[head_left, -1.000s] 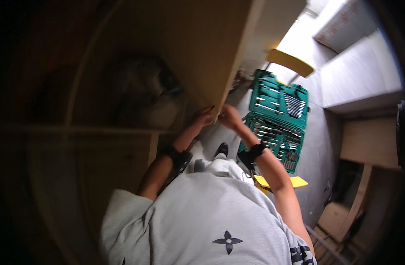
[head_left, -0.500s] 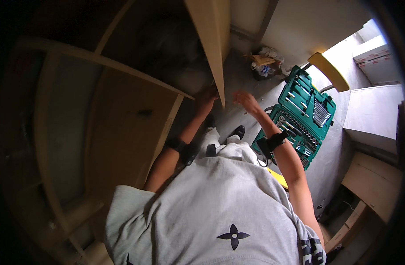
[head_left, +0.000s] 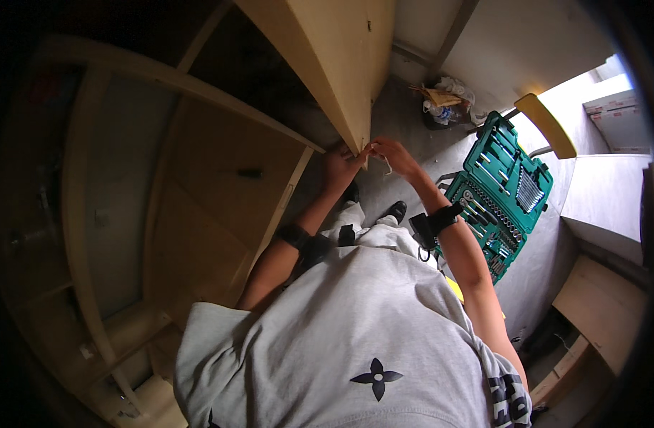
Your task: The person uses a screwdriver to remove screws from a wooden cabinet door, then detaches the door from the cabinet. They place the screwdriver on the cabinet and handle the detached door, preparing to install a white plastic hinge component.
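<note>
A pale wooden door panel (head_left: pixel 345 64) stands swung out from the cabinet, its narrow edge toward me. At that edge my left hand (head_left: pixel 339 168) is closed, its fingers curled round the panel's near end. My right hand (head_left: pixel 394 155) meets it from the right side, thumb and fingers pinched together by the edge. From the right fingers dangles a thin, curved white strip (head_left: pixel 389 170); its upper end is hidden. The fingertips of both hands nearly touch, so the exact contact there is hard to see.
The cabinet frame (head_left: pixel 213 100) and its wooden panels fill the left. At right an opened green tool case (head_left: pixel 494 189) with sockets and wrenches rests by a chair with a yellow backrest (head_left: pixel 546 126). A bag of litter (head_left: pixel 447 105) lies on the floor near the far wall.
My right hand has moved left to the panel's edge and now meets my left hand there. The door panel appears wider in view, and the white strip shows more clearly.
</note>
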Demonstrator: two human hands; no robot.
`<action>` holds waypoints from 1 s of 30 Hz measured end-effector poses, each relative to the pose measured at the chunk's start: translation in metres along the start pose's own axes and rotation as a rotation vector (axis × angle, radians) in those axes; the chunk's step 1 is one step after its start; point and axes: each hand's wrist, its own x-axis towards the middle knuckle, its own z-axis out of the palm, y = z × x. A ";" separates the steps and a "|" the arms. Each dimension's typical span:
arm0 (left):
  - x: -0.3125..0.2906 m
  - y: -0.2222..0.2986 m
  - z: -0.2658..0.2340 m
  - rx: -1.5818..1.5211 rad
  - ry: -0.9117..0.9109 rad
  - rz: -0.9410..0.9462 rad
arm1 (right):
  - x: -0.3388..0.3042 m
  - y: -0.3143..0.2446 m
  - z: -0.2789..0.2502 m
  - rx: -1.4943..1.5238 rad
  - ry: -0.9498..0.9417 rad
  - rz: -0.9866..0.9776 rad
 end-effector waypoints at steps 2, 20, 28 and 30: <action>-0.002 0.004 -0.001 0.108 0.044 0.024 | 0.002 0.002 0.004 -0.010 0.017 -0.065; 0.002 -0.032 -0.021 -0.062 0.161 0.090 | 0.007 -0.024 0.024 -0.275 0.182 -0.179; 0.009 -0.044 -0.027 0.010 0.152 0.218 | 0.005 -0.035 0.023 -0.285 0.166 -0.052; 0.010 -0.042 -0.029 0.044 0.139 0.219 | 0.005 -0.034 0.020 -0.242 0.148 0.003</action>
